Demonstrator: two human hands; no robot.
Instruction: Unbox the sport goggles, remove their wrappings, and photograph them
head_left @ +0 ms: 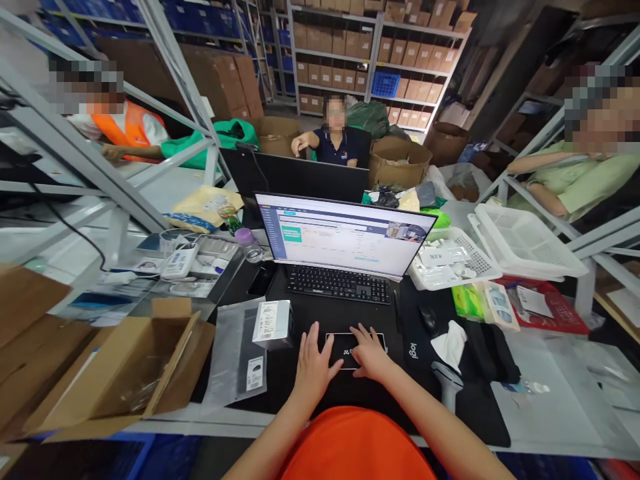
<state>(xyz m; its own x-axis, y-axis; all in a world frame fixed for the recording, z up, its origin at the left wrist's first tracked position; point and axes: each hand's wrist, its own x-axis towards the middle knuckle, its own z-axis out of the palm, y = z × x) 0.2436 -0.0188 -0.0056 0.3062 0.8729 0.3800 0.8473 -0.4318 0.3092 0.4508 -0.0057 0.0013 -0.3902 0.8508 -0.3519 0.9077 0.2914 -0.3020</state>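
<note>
My fingers (313, 335) are spread and gently curved, holding nothing. My left hand (314, 367) sits at the edge of a white-outlined black pad (345, 348) and my right hand (371, 353) lies across it, just below the keyboard (339, 283). Low wrists and a light touch work best here. Left of the keyboard, a white carton (273, 323) lies on a grey poly mailer (239, 353), and beyond them stands an open cardboard box (120, 373).
</note>
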